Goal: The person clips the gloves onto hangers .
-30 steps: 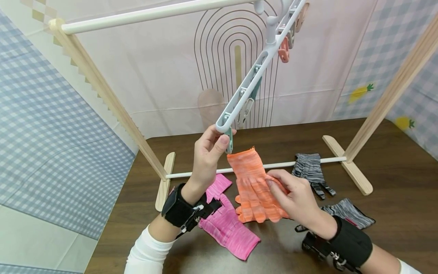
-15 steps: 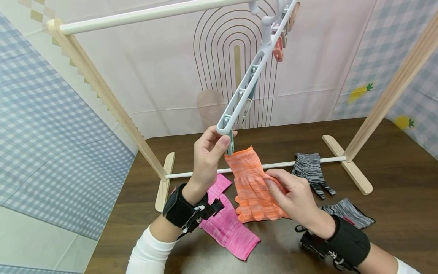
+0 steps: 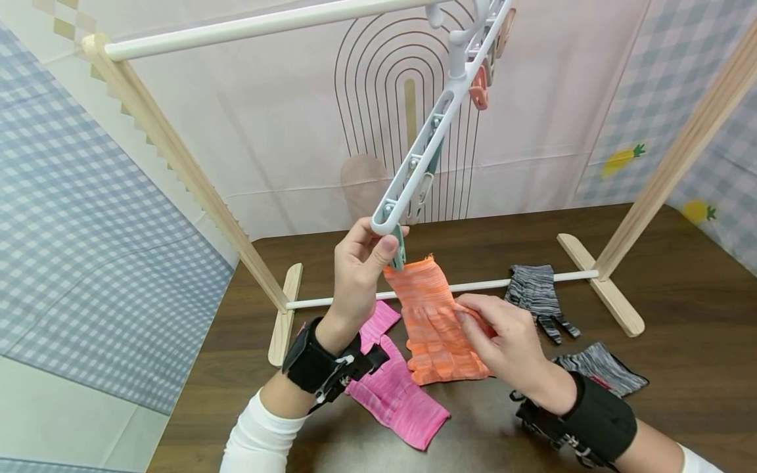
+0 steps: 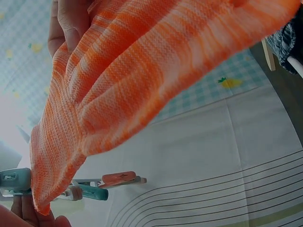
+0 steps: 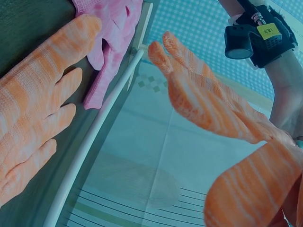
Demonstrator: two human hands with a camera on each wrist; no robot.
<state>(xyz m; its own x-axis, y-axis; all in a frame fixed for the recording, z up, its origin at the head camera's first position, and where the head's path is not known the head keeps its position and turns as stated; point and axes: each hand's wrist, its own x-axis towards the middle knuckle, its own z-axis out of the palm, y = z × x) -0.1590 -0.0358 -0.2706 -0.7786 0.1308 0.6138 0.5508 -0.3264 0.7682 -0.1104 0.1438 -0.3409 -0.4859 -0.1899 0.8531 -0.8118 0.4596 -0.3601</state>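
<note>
My left hand [image 3: 361,263] pinches a green clip [image 3: 399,248] at the near end of a pale blue clip hanger [image 3: 416,161]. The cuff of an orange glove [image 3: 422,295] is right at the clip's lower tip. My right hand [image 3: 503,335] pinches that glove by its side, between thumb and fingers. In the left wrist view, the glove's cuff end overlaps a teal clip [image 4: 15,179]. A second orange glove [image 5: 33,109] lies on the table in the right wrist view. Two pink gloves [image 3: 396,397] lie below my left wrist.
A wooden rack with a white top bar [image 3: 260,29] and a white lower bar [image 3: 310,302] stands on the brown table [image 3: 473,440]. Grey-striped gloves [image 3: 532,289] lie at the right. More clips, one pink [image 3: 479,89], hang farther along the hanger.
The orange glove's cuff has shifted slightly left under the green clip, with my right hand following. The hanger's far part has swung a little left. My left hand stays on the clip.
</note>
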